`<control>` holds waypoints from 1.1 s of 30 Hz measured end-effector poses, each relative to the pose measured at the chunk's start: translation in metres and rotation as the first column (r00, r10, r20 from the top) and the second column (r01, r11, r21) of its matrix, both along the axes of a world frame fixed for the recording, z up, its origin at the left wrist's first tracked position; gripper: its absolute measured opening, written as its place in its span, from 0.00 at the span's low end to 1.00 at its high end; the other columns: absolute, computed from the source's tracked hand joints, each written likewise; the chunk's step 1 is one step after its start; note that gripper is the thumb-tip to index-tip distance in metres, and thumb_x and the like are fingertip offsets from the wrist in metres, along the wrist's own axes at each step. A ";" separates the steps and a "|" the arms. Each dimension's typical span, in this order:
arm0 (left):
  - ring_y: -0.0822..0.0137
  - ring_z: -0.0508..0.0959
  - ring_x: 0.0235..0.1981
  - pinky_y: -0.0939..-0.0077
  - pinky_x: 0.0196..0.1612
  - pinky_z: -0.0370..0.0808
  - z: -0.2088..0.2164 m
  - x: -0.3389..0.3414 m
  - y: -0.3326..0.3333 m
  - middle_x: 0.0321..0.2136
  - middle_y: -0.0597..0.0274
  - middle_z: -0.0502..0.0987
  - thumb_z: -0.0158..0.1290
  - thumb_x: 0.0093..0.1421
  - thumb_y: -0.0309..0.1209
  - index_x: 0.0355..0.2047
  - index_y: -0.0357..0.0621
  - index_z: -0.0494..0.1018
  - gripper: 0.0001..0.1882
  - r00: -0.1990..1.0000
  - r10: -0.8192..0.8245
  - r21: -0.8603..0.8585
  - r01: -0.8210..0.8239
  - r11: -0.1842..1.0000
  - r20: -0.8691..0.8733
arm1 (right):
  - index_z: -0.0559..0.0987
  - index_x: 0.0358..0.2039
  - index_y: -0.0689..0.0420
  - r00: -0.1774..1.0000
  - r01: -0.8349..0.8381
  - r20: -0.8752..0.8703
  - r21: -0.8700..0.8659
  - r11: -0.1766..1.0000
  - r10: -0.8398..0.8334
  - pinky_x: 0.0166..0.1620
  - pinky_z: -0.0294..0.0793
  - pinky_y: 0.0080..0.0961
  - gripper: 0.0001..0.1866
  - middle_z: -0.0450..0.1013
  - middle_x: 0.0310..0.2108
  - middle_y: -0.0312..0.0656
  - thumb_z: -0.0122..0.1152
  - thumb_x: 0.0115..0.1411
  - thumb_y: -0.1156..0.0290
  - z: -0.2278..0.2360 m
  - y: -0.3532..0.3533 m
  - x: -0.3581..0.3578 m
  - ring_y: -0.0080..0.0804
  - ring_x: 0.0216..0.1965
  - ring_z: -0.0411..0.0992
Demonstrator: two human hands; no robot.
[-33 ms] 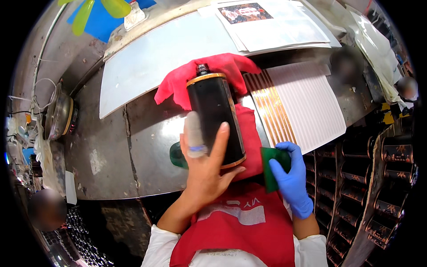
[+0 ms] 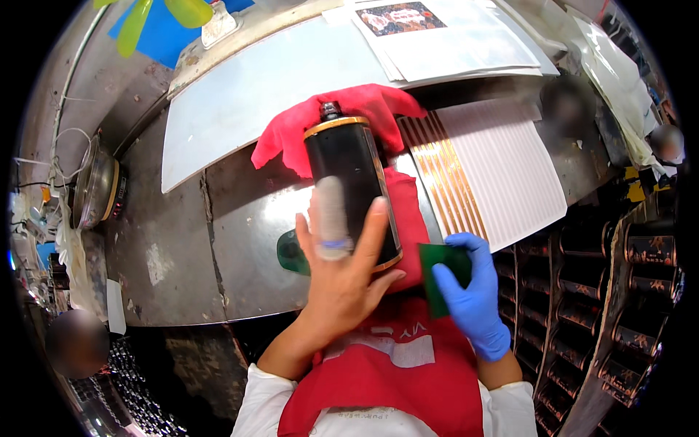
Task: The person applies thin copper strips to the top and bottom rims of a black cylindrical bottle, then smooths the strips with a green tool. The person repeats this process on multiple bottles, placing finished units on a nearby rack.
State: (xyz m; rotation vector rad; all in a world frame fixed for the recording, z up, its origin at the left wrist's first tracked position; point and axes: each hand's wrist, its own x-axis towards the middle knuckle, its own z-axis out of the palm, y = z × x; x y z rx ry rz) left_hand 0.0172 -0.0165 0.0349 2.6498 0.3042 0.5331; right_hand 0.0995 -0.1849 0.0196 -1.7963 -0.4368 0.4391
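A large black bottle [image 2: 357, 164] with gold bands lies on a red cloth, its dark neck pointing away from me. My left hand [image 2: 338, 273] rests on its lower left side with spread fingers; one finger wears a grey finger sleeve, and the hand is slightly blurred. In my blue-gloved right hand [image 2: 477, 298] a flat green rectangular piece [image 2: 431, 284], like a plastic scraper, is pinched between thumb and fingers, just right of the bottle's base. Under the bottle, the red cloth [image 2: 284, 142] spreads out beyond both sides. A dark green rounded object [image 2: 291, 255] sits left of my left hand.
Right of the bottle lies a white sheet [image 2: 502, 167] with gold strips along its left side. A pale board [image 2: 277, 87] and printed papers [image 2: 459, 51] cover the table's back. Racks of black boxed or bottled goods [image 2: 648, 251] stand at the right. A round metal pan [image 2: 91, 186] is at the left.
My left hand has shifted slightly right along the bottle. My right hand has brought the green piece a little left, closer to the bottle's base.
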 end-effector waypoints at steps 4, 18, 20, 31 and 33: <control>0.37 0.53 0.61 0.44 0.59 0.49 -0.007 0.012 0.011 0.57 0.37 0.55 0.65 0.40 0.26 0.63 0.44 0.50 0.51 0.990 -0.061 0.113 0.076 0.991 -0.128 | 0.67 0.47 0.55 0.971 -0.234 0.046 0.014 0.972 0.233 0.42 0.72 0.25 0.19 0.71 0.39 0.45 0.59 0.54 0.74 0.015 0.022 -0.014 0.32 0.38 0.74; 0.55 0.64 0.56 0.63 0.56 0.61 -0.046 -0.023 0.031 0.53 0.43 0.64 0.65 0.43 0.24 0.63 0.34 0.27 0.61 0.995 -0.007 -0.461 -0.039 0.886 -0.099 | 0.67 0.45 0.60 0.993 -0.066 -0.096 -0.007 0.998 0.065 0.45 0.69 0.22 0.17 0.68 0.40 0.44 0.56 0.54 0.78 -0.022 0.006 0.011 0.27 0.41 0.69; 0.54 0.67 0.53 0.63 0.54 0.65 -0.037 -0.022 0.022 0.51 0.40 0.65 0.66 0.41 0.23 0.63 0.33 0.27 0.63 1.000 0.004 -0.407 -0.001 0.913 0.008 | 0.67 0.45 0.58 0.998 -0.068 -0.011 0.027 0.997 0.068 0.42 0.71 0.23 0.17 0.70 0.38 0.43 0.55 0.55 0.79 -0.010 0.010 0.005 0.26 0.37 0.71; 0.56 0.59 0.59 0.67 0.60 0.56 -0.071 -0.028 0.034 0.59 0.43 0.53 0.59 0.49 0.19 0.62 0.33 0.24 0.56 0.992 -0.106 -0.675 0.121 0.728 0.065 | 0.67 0.46 0.60 0.984 -0.155 -0.088 -0.001 0.988 0.154 0.46 0.68 0.22 0.17 0.69 0.40 0.44 0.56 0.56 0.77 -0.032 0.014 0.004 0.28 0.42 0.69; 0.56 0.57 0.60 0.66 0.61 0.53 -0.070 -0.029 0.040 0.60 0.43 0.51 0.61 0.48 0.23 0.63 0.32 0.26 0.57 0.994 -0.090 -0.771 0.016 0.637 -0.054 | 0.67 0.46 0.61 0.982 -0.099 -0.156 0.038 0.994 0.104 0.47 0.67 0.22 0.17 0.69 0.41 0.43 0.55 0.56 0.78 -0.030 0.009 0.009 0.26 0.43 0.68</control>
